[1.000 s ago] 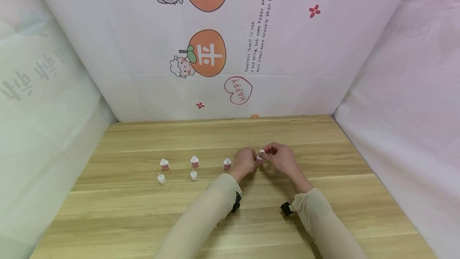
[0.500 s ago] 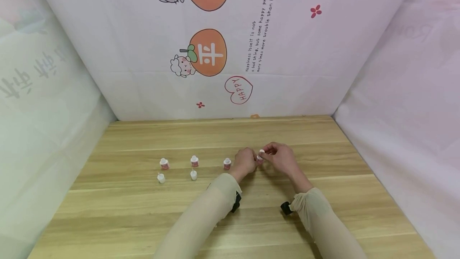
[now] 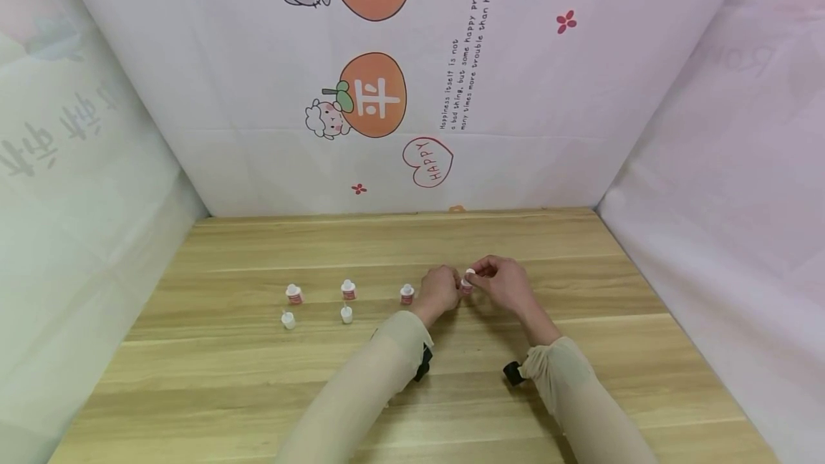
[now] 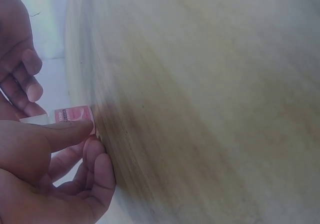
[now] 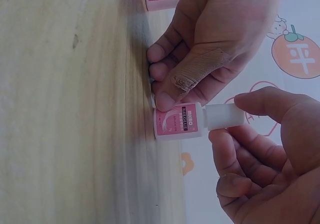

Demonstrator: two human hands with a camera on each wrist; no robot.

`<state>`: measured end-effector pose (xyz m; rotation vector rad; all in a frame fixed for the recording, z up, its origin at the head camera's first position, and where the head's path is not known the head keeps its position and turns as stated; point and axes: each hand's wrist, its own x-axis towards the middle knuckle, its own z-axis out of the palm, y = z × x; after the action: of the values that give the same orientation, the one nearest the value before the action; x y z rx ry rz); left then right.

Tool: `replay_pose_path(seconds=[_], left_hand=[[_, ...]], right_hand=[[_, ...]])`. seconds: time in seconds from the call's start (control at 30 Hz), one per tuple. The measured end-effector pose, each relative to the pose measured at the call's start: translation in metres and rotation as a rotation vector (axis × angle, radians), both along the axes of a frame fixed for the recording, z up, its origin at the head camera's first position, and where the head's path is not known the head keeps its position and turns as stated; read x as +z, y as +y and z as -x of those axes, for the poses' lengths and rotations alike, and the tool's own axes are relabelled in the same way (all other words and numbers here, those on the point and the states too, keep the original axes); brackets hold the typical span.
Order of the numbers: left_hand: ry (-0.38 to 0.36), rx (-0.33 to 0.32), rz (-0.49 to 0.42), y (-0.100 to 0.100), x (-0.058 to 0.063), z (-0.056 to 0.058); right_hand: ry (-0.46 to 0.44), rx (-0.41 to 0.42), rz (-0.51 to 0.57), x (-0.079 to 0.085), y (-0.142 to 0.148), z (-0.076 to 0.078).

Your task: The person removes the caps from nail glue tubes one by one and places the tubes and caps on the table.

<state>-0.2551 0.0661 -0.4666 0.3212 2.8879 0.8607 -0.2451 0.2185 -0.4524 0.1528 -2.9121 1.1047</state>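
A small nail glue bottle (image 5: 177, 121) with a pink label and a white cap (image 5: 225, 115) stands on the wooden table. My left hand (image 3: 440, 288) holds its body low down, thumb against the label. With thumb and fingers, my right hand (image 3: 503, 282) pinches the cap, which sits on the bottle's neck. In the left wrist view the label (image 4: 74, 114) shows above the left thumb, and the fingers partly cover the bottle. Just left of the left hand, another nail glue bottle (image 3: 407, 295) stands upright without its cap.
Two more uncapped bottles, one in the middle (image 3: 349, 290) and one farther left (image 3: 294, 295), stand in the same row. In front of them lie two white brush caps, the left cap (image 3: 288, 321) and the right cap (image 3: 346, 315). Printed white cloth (image 3: 515, 163) walls the table (image 3: 258, 392).
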Motion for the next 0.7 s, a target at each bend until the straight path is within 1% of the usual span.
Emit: replay_pose_path(seconds=[0.2,0.43,0.7], left_hand=[[0.003,-0.001,0.007,0.0012,-0.0033,0.0024],[-0.016,-0.005,0.002,0.0016,-0.0045,0.0019],[0.002,-0.012,0.012,0.0017,-0.0063,0.0029]], right_hand=[[0.006,0.006,-0.012,0.0006,0.0003,0.0008],[-0.01,-0.008,-0.005,-0.0002,0.0002,0.001],[-0.009,-0.007,-0.012,0.0006,0.0006,0.0012]])
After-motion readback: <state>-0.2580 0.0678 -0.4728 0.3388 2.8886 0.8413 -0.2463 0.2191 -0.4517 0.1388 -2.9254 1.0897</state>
